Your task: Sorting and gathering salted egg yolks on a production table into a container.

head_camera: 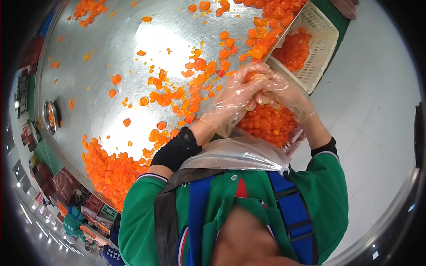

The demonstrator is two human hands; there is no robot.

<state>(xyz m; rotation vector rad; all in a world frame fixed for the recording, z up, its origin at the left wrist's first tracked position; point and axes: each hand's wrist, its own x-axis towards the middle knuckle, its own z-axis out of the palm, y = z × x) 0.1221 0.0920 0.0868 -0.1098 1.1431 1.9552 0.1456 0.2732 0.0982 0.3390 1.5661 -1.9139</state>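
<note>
My left hand (pixel 241 88) and my right hand (pixel 283 84), both in thin clear plastic gloves, are cupped together beside the table edge. Between them shows part of an orange egg yolk (pixel 251 76), mostly covered by the fingers; how many yolks they hold is hidden. Directly below my hands lies a heap of egg yolks (pixel 269 124) in a container whose walls are largely hidden, with clear plastic around its near side. Left of my hands, loose yolks (pixel 196 88) and yellow scraps are scattered over the metal table (pixel 100 60).
A white slotted plastic basket (pixel 324 43) with yolks stands past the table's raised metal edge (pixel 289 30). Yolks pile up at the far right (pixel 283 10) and near left (pixel 109 169). A metal bowl (pixel 50 118) sits at the left rim. Co-workers in green (pixel 73 222) are at lower left.
</note>
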